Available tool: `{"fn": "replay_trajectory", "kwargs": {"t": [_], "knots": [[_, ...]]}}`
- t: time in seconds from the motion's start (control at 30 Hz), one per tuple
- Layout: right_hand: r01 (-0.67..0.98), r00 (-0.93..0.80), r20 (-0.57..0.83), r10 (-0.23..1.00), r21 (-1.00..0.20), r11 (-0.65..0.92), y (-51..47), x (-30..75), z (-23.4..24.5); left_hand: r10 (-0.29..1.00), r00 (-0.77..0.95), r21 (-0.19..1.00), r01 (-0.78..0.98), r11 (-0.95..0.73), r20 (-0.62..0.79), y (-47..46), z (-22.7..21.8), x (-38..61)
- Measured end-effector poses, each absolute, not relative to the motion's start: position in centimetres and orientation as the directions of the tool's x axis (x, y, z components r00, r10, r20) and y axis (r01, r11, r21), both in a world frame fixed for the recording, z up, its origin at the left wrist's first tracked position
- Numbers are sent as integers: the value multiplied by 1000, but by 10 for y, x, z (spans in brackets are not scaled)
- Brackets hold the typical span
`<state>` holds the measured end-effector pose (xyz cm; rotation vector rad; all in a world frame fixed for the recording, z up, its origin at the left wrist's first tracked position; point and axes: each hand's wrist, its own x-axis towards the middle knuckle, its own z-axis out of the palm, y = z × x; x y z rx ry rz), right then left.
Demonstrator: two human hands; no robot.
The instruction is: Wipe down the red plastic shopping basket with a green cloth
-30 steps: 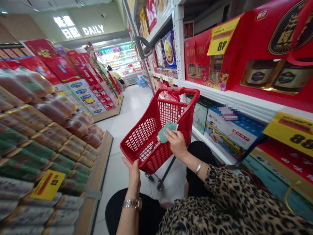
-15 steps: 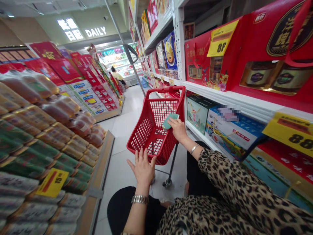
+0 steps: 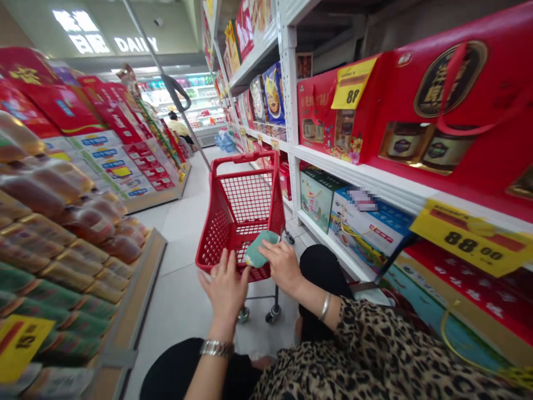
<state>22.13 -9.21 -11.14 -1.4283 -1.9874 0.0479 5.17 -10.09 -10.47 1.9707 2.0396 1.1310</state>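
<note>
A red plastic shopping cart (image 3: 245,203) with a latticed basket stands in front of me in the aisle. My right hand (image 3: 283,268) is closed on a flat green cloth (image 3: 262,248), held over the basket's near side. A paler patch shows at the cloth's lower left tip. Beside it, my left hand (image 3: 226,286) is open with fingers spread, at the near left rim of the basket. Its thumb comes close to the cloth; whether it touches cannot be made out. No goods show in the visible part of the basket.
On the right, white shelving (image 3: 333,153) holds red gift boxes (image 3: 449,111) and a blue-white box (image 3: 362,222). Stacked canned drinks (image 3: 62,244) line a low platform (image 3: 141,289) at left. Farther along the aisle, a person (image 3: 179,126) is near lit refrigerated shelves (image 3: 204,100).
The right hand has brought the green cloth toward me and down to the basket's near side. Both hands are now closer together. The view has shifted, and the cart appears further left.
</note>
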Motion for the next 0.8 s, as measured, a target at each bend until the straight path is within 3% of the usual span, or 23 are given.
{"fn": "replay_trajectory", "kwargs": {"t": [0.1, 0.17, 0.33, 0.6, 0.8], "knots": [[850, -168, 476, 863, -374, 372, -76, 229, -104, 882, -98, 415, 902, -117, 462, -82, -96, 20], [869, -154, 459, 875, -359, 341, -64, 232, -99, 920, -147, 373, 928, 2, 362, -70, -93, 1], [888, -83, 415, 906, -381, 256, -44, 232, -96, 975, -80, 199, 979, 39, 205, -61, -93, 1], [777, 14, 567, 823, -524, 348, -31, 245, -137, 921, 22, -64, 998, 4, 389, -81, -100, 62], [726, -42, 573, 819, -546, 419, -8, 294, -140, 921, 137, -152, 985, -86, 364, -94, -89, 94]]}}
